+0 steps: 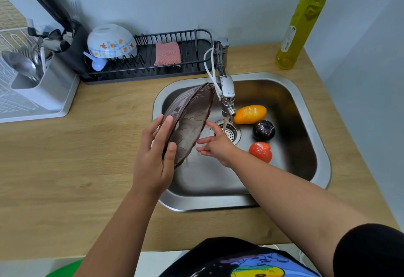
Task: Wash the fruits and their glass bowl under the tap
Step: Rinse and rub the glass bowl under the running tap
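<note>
My left hand grips the near rim of a dark tinted glass bowl, tilted on edge over the left side of the steel sink. Just right of the bowl, my right hand has its fingers spread and sits under a thin stream running from the tap. Three fruits lie on the sink floor to the right: a yellow-orange mango, a dark plum and a red-orange fruit.
A black dish rack behind the sink holds an upturned white bowl and a pink sponge. A cutlery holder stands at the left. A bottle of yellow liquid is at the back right on the wooden counter.
</note>
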A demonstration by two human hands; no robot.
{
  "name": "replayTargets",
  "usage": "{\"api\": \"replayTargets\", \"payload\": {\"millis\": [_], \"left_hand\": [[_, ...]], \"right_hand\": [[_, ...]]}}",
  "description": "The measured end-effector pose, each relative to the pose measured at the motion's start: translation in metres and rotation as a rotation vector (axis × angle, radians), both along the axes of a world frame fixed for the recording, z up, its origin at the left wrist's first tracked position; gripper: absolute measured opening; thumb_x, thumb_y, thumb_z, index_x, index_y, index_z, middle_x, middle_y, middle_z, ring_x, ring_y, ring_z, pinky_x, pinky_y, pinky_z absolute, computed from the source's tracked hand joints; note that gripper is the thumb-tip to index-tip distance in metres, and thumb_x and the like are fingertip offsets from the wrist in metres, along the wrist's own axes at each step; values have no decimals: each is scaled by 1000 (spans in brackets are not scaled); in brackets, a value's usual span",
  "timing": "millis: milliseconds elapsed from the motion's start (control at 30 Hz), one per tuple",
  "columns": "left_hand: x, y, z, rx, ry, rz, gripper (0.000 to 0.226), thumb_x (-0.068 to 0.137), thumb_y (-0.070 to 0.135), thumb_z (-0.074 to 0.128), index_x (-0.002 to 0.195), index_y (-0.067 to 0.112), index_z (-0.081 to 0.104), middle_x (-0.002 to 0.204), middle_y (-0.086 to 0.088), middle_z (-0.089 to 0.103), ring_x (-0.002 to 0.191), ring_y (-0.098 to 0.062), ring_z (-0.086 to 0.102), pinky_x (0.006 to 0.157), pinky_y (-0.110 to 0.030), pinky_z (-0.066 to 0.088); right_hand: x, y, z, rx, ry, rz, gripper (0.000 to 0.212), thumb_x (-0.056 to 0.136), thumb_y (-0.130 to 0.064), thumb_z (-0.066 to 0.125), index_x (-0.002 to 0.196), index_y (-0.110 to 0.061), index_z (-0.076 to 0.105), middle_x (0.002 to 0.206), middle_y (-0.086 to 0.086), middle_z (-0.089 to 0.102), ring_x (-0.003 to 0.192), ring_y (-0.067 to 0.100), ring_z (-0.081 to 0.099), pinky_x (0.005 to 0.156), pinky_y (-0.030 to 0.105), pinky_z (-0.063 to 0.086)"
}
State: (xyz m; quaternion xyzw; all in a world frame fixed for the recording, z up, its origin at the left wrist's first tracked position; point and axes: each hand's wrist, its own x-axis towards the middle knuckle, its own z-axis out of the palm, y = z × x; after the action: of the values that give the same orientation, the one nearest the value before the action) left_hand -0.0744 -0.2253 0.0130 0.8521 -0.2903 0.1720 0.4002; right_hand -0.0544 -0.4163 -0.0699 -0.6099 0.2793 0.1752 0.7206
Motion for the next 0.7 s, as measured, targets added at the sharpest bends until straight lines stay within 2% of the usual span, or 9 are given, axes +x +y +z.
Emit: {"api": "replayTargets", "payload": {"millis": [300,500,700], "left_hand": [[-2,-1,1,6,-16,8,48,105,35,34,146,11,39,145,-21,44,137,5,33,108,-11,30],[-3,-2,1,7,-13,18,48,105,36,34,146,12,39,145,-21,44,137,6,32,107,-9,29],[-3,-2,0,-2,-2,23,47,104,35,34,147,14,38,145,-21,44,136,4,33,107,-9,30]], "right_hand": [[0,1,-2,8,-7,0,86,86,18,51,145,-40,30,116,16,65,92,26,71,72,29,57],[-2,0,-4,43,-33,-25,86,84,17,57,145,-38,31,112,17,66,92,26,70,79,32,58],[-4,-1,-5,64,-62,-63,75,86,3,64,143,-36,33,101,14,68,90,26,69,81,34,57]]}}
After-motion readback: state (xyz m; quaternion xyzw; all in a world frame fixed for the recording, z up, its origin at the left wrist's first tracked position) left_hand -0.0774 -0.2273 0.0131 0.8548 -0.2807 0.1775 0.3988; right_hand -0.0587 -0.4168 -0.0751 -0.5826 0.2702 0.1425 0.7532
